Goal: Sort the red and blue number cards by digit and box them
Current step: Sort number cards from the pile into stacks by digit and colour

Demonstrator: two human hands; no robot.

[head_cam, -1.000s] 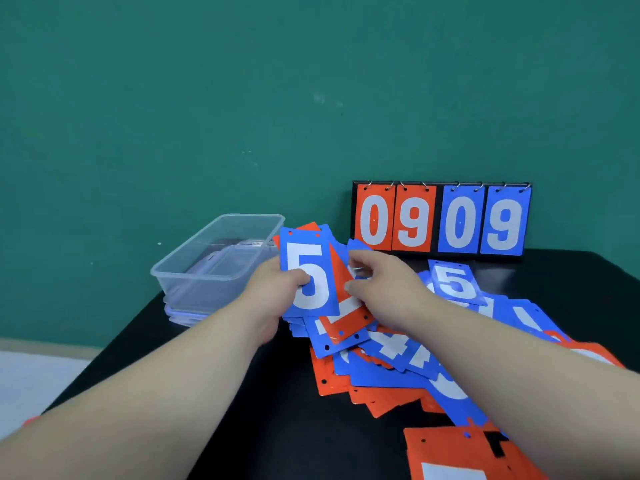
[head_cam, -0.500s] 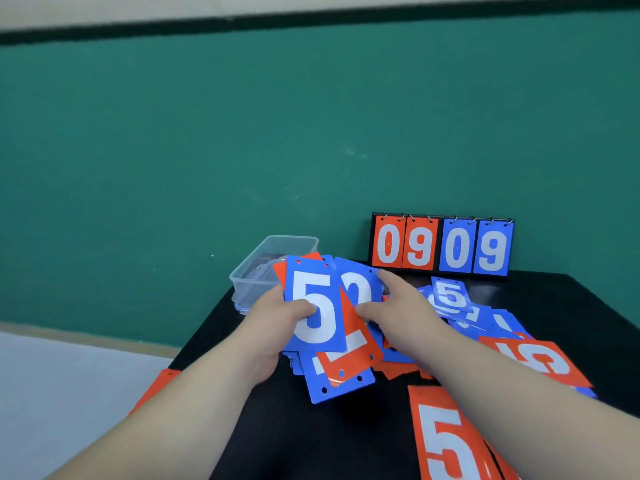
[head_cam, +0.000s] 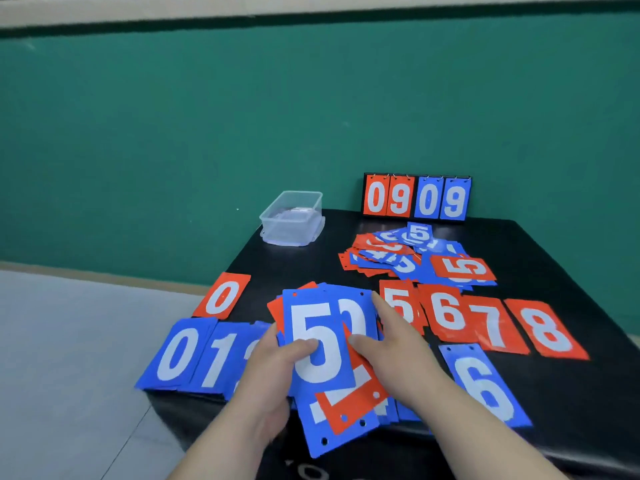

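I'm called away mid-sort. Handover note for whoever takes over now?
Left hand holds a fan of cards, blue 5 on top; right hand pinches the blue 2 behind it.
Laid out: blue 0, blue 1, blue 6, red 0, red 5, red 6, red 7, red 8.
Left: sort the back pile and held cards, then box; the box shows no coloured cards.

A black table (head_cam: 554, 258) is standing in front of a green wall (head_cam: 173, 133), which is rising behind it and filling most of the view. High above the table, a pale strip (head_cam: 311, 5) is running along the wall's top. Left of the table, a grey floor (head_cam: 52, 341) is spreading out, with a beige skirting (head_cam: 104, 276) edging it.
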